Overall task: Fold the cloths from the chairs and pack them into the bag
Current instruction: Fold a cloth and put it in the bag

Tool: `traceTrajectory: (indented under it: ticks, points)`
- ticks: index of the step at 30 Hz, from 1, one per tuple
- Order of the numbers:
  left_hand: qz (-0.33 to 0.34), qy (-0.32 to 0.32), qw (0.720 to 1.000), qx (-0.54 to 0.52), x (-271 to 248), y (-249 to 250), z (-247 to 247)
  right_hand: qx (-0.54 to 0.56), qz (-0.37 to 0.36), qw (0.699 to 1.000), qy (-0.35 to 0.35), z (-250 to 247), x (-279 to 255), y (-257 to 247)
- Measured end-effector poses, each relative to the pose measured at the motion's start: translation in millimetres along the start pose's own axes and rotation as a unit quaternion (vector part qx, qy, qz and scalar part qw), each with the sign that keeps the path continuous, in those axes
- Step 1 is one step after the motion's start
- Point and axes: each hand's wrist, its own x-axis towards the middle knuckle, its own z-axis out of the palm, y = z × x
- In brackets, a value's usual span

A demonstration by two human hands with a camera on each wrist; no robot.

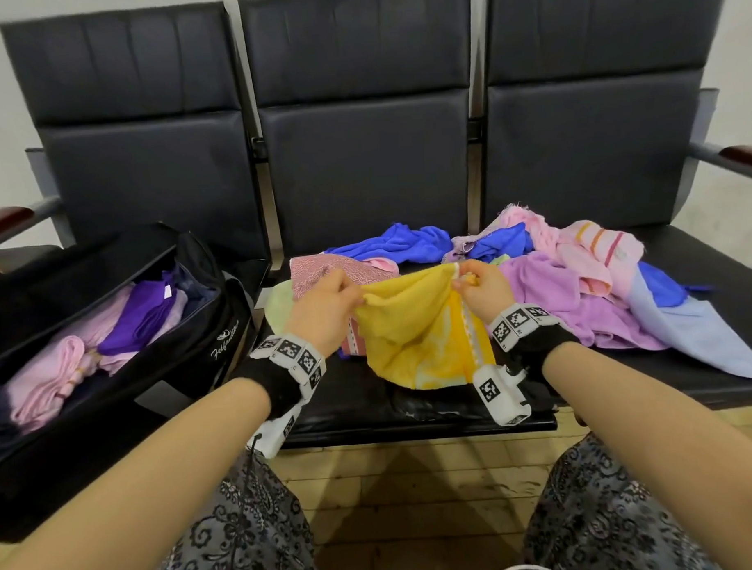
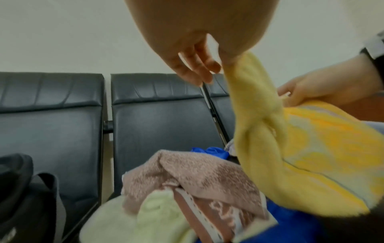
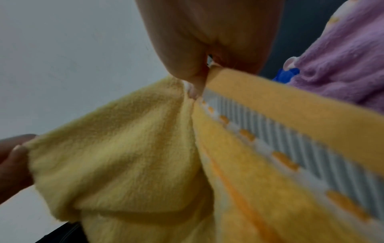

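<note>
At frame centre, the left hand [image 1: 324, 306] and right hand [image 1: 482, 290] each pinch the yellow towel [image 1: 422, 330] by its top edge. The open bag [image 1: 111, 319] sits at lower left, folded cloths inside.

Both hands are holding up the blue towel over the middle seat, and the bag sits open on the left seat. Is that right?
Not quite: the towel held is yellow, not blue. The head view shows the left hand and right hand pinching the yellow towel over the middle seat; the bag does sit open on the left.
</note>
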Motion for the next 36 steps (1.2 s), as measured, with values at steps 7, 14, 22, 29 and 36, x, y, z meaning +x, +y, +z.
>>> traceTrajectory:
  ticks: [7, 14, 22, 29, 36]
  points:
    - [-0.005, -0.125, 0.991, 0.050, 16.5, 8.6, -43.7, -0.033, -0.053, 0.998, 0.001, 0.2, -3.2, -27.6]
    - [-0.123, -0.132, 0.983, -0.031, 10.2, -0.3, -44.0, -0.018, -0.108, 0.994, -0.030, 0.5, -10.1, -52.2]
    - [-0.097, -0.087, 0.963, -0.237, 30.3, 34.2, -17.4, 0.012, -0.151, 0.983, -0.108, 9.4, -16.3, -64.6]
    - [-0.194, 0.013, 0.956, -0.220, 37.7, 1.6, -32.7, -0.010, -0.092, 0.995, -0.020, -23.0, 2.0, -31.4]
    - [-0.278, 0.070, 0.927, -0.242, 16.7, -57.0, -55.0, -0.074, -0.013, 0.994, 0.081, -59.9, 22.8, -6.2]
